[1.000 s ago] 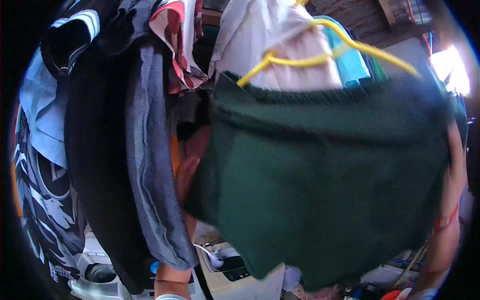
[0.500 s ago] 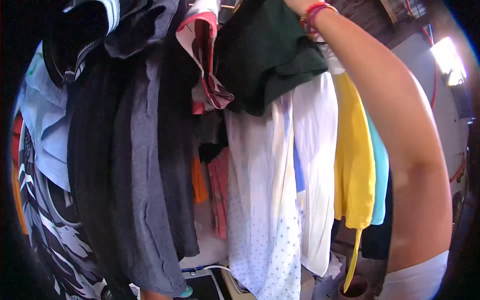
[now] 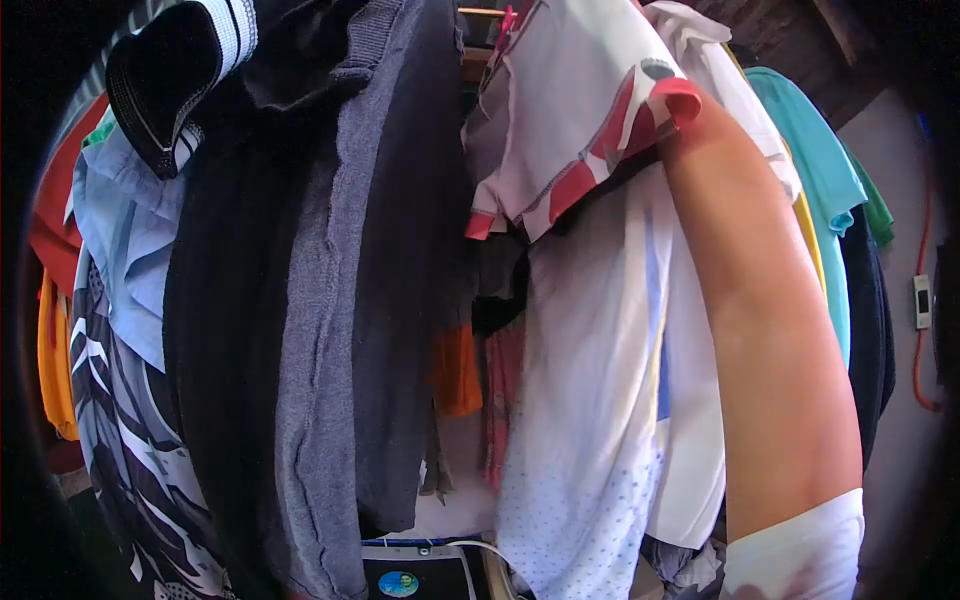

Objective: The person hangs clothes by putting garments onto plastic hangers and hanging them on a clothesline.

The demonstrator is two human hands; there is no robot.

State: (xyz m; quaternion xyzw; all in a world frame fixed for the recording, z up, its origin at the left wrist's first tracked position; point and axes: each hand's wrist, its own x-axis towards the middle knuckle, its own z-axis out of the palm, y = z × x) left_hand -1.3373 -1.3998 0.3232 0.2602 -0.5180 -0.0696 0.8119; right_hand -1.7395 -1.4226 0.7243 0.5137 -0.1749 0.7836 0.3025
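Note:
My right forearm [image 3: 770, 330], in a white sleeve [image 3: 795, 550], reaches up among hanging clothes. Its hand is hidden behind a white garment with red and grey patterned trim [image 3: 590, 100], so its fingers do not show. That garment is spread at an angle over the top of the wrist. Directly below it hang a white cloth with small blue dots [image 3: 575, 500] and another white garment [image 3: 690, 480]. Just left of it is a dark grey garment [image 3: 410, 300]. My left hand is not in view.
Black and grey clothes [image 3: 325, 350] hang at left, beside a light blue garment [image 3: 135, 250] and a black-and-white patterned one [image 3: 135, 440]. A turquoise shirt [image 3: 810, 150] hangs at right. Low down is a dark panel with a round sticker [image 3: 398, 584]. A red cord [image 3: 922, 370] runs along the wall.
The white-and-red garment has moved right and spread out, covering my right hand. The dark green garment is no longer visible. Most hanging clothes now appear farther right in the view.

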